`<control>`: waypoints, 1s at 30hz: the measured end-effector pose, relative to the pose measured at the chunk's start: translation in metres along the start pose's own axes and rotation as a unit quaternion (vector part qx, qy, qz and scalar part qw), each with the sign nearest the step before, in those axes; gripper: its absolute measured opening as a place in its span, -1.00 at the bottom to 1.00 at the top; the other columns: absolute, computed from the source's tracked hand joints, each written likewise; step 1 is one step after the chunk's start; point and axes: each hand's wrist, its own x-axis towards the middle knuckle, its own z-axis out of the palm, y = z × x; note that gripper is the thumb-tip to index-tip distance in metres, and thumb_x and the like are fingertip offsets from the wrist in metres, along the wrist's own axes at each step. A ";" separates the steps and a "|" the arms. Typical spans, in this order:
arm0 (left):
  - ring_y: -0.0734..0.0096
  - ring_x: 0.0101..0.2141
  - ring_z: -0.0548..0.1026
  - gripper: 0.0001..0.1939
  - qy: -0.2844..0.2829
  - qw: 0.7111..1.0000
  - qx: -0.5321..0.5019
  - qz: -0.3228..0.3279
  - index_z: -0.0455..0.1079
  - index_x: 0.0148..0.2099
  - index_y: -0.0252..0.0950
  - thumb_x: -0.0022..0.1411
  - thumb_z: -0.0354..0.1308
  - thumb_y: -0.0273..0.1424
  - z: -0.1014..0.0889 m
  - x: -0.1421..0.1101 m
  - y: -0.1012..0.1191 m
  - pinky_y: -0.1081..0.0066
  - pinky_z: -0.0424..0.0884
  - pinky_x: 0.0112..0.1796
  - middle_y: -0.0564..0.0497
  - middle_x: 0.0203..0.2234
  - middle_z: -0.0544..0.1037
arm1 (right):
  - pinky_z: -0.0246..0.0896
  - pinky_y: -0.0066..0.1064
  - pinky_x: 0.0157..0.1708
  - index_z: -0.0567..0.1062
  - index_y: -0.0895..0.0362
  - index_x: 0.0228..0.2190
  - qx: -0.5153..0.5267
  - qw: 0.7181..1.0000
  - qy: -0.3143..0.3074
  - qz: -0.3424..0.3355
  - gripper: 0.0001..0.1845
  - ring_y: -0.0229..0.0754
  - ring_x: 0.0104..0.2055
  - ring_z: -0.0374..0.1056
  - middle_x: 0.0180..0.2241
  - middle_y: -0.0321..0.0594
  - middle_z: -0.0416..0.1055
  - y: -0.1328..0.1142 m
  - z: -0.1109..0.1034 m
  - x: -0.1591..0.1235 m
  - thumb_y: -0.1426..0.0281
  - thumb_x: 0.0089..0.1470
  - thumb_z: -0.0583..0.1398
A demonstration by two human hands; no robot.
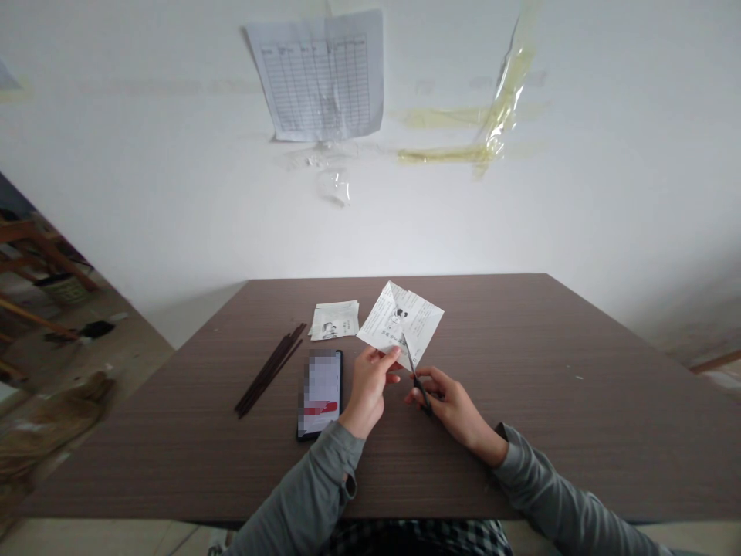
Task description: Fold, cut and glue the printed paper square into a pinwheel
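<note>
My left hand (370,386) pinches the lower corner of a square printed paper (422,316), with a small black drawing and lines of text on it. The paper is held up over the table, tilted like a diamond. In my right hand (455,405) is a pair of scissors (421,390) with dark handles. One blade lies across the front of the paper, pointing up and to the left; the other blade is hidden behind it. My right fingers are wrapped round the scissor handles.
A small stack of similar papers (336,318) lies on the brown table (556,448), left of the held paper. Several thin dark sticks (269,374) lie further left. A phone (321,386) rests beside my left wrist. A white wall (463,224) rises behind the table.
</note>
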 end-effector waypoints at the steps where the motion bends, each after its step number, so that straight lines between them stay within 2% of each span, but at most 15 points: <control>1: 0.37 -0.38 0.72 -0.64 -0.002 1.000 -0.001 0.000 0.75 -0.19 -0.23 0.08 0.82 -0.34 0.000 0.000 0.000 0.54 0.36 -0.51 -0.01 -0.28 0.87 | 0.73 0.21 -0.03 0.79 -0.11 -0.07 -0.001 1.000 0.000 0.000 -0.32 0.44 -0.16 0.79 -0.24 0.05 0.90 0.000 0.000 0.000 -0.34 0.04 0.56; 6: 0.35 -0.37 0.74 -0.70 -0.002 1.000 -0.004 -0.002 0.76 -0.18 -0.27 0.11 0.77 -0.38 0.000 -0.002 0.001 0.52 0.34 -0.50 -0.06 -0.26 0.89 | 0.72 0.20 -0.02 0.77 -0.11 -0.07 0.002 1.000 -0.001 0.001 -0.34 0.43 -0.15 0.79 -0.25 0.05 0.89 0.002 0.000 0.000 -0.33 0.06 0.55; 13: 0.37 -0.38 0.73 -0.67 0.000 1.000 0.000 -0.006 0.75 -0.19 -0.25 0.07 0.79 -0.36 0.001 -0.001 0.001 0.53 0.32 -0.51 -0.02 -0.28 0.87 | 0.72 0.15 -0.09 0.79 -0.11 -0.12 0.021 1.000 0.005 -0.005 -0.33 0.40 -0.21 0.80 -0.31 0.01 0.87 0.005 0.002 0.002 -0.34 0.01 0.58; 18: 0.36 -0.37 0.74 -0.66 0.000 1.000 -0.001 -0.008 0.74 -0.20 -0.26 0.06 0.80 -0.35 0.001 -0.001 0.001 0.53 0.33 -0.51 -0.03 -0.28 0.88 | 0.73 0.11 -0.09 0.80 -0.10 -0.13 0.027 1.000 0.008 -0.004 -0.38 0.35 -0.23 0.78 -0.31 -0.03 0.87 0.004 0.002 0.002 -0.27 0.02 0.60; 24: 0.36 -0.37 0.74 -0.73 0.000 1.000 0.006 -0.006 0.74 -0.20 -0.24 0.13 0.74 -0.40 0.001 0.000 0.001 0.54 0.33 -0.51 -0.02 -0.28 0.88 | 0.69 0.11 -0.11 0.79 -0.11 -0.13 0.041 0.999 0.014 -0.002 -0.39 0.36 -0.22 0.78 -0.33 -0.05 0.86 0.004 0.002 0.001 -0.26 0.00 0.62; 30: 0.35 -0.37 0.74 -0.67 -0.002 1.000 0.012 -0.001 0.73 -0.19 -0.24 0.11 0.79 -0.35 -0.001 0.000 0.001 0.53 0.35 -0.50 -0.03 -0.26 0.88 | 0.68 0.08 -0.11 0.79 -0.10 -0.11 0.031 0.999 0.015 -0.005 -0.37 0.31 -0.24 0.75 -0.30 -0.05 0.87 0.005 0.002 0.000 -0.27 0.02 0.62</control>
